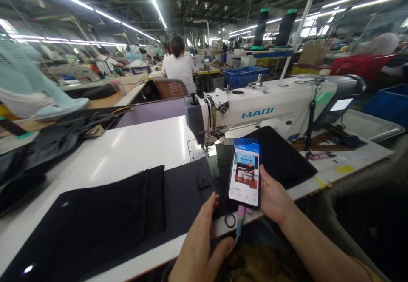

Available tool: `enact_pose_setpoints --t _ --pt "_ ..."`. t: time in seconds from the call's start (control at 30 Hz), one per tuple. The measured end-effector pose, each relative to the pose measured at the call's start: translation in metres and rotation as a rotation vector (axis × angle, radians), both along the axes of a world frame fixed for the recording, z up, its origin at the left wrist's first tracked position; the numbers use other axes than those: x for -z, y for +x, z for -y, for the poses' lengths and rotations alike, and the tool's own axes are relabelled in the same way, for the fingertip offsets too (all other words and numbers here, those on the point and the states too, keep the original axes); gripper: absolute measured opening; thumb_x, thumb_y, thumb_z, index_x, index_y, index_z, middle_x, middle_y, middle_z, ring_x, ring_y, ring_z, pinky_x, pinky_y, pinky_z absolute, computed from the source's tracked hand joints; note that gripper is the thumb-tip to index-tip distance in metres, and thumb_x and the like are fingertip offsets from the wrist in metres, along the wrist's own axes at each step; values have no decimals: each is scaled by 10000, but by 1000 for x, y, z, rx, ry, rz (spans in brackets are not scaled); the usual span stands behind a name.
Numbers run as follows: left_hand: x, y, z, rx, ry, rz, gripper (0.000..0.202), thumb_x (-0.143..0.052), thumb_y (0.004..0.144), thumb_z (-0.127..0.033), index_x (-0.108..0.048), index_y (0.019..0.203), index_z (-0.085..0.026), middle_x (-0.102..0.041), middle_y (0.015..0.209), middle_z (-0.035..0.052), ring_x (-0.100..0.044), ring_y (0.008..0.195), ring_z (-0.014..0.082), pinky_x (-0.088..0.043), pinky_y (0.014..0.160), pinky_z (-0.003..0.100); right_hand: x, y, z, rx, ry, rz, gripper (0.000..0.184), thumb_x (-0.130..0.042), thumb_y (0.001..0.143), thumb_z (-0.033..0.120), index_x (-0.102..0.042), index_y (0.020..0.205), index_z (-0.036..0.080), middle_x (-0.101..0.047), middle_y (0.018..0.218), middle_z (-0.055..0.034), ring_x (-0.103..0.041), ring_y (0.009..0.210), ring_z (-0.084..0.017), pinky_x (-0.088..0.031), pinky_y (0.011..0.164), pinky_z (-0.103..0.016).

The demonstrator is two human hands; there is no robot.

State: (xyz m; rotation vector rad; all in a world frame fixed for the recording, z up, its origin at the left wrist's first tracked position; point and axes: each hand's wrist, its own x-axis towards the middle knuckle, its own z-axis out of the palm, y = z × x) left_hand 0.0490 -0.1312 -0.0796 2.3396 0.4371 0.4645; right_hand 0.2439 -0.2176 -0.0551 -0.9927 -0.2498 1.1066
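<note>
gripping a phone (pixel 244 175) along its right edge, the right hand (pixel 276 197) has its thumb at the side of the case, and the lit screen faces up toward the wearer. the phone is near the front edge of a white table (pixel 153 137), in front of the needle end of a sewing machine (pixel 280 112) marked "maqi". a cable (pixel 239 226) with a pink plug end hangs from the bottom of the phone, just beside a dark ring (pixel 230 220). the left hand (pixel 200 243) is wide, thumb well apart from the fingers, its fingertips by the near edge of the dark cloth (pixel 188 184); whether they touch it, i cannot tell. the thumb is close to the cable. a black panel (pixel 287 158) lies behind the phone and to its right, near a pink-handled tool (pixel 321 156). beyond the machine, a person in a white top (pixel 179 67) sits with their back turned, near a blue crate (pixel 244 75).
</note>
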Motion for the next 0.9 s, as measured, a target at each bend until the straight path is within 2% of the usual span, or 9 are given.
enact_pose_setpoints --t 0.1,0.23,0.4,0.53,0.6,0.67,0.77,0.9 --pt "-3 5 -2 35 41 -15 697 -542 786 -182 -192 1378 -292 -442 1342 90 -472 1194 241 -430 961 417 -7 14 1 53 -17 -118 463 -242 912 468 -594 966 172 -699 887 -67 -642 880 -205 -433 885 -436" --pt "-12 15 -3 86 97 -39 534 -528 796 -192 -381 1304 -262 -474 1311 84 -491 1175 236 -452 948 373 -9 26 0 20 -44 -191 486 -270 900 500 -593 973 144 -700 815 -68 -657 749 -195 -445 860 -423" --pt "-13 28 0 152 162 -4 493 -535 776 -151 -443 1252 -234 -506 1272 95 -519 1141 230 -468 934 347 -1 31 -4 30 -46 -171 486 -243 908 482 -587 976 146 -693 891 -82 -640 879 -204 -411 907 -425" --pt "-8 37 3 232 187 53 535 -570 734 -132 -437 1243 -228 -537 1227 97 -561 1082 223 -502 889 315 5 30 -3 10 -7 -128 449 -303 887 490 -576 1005 154 -684 939 -87 -622 934 -212 -402 918 -433" --pt "-6 40 4 266 196 89 539 -581 713 -120 -444 1224 -224 -574 1165 90 -597 1013 209 -530 838 292 7 30 -1 13 14 -145 341 -417 855 429 -580 995 164 -690 925 -73 -634 895 -203 -428 891 -414" --pt "-4 42 4 286 218 128 511 -573 711 -112 -457 1198 -215 -608 1089 80 -626 937 193 -549 785 270 9 30 1 45 36 -145 233 -554 773 295 -590 971 178 -701 878 -50 -648 824 -189 -464 838 -385" --pt "-2 44 3 282 259 195 411 -546 745 -131 -486 1146 -198 -639 997 71 -649 837 171 -560 719 237 10 29 2 93 77 -113 315 -610 639 115 -610 948 176 -711 836 -44 -654 767 -174 -493 769 -337" --pt "-1 45 1 250 284 238 288 -516 805 -193 -517 1093 -191 -657 918 65 -659 767 161 -567 658 220 10 27 3 71 112 -91 396 -579 557 56 -630 935 162 -716 828 -62 -655 763 -180 -504 739 -318"
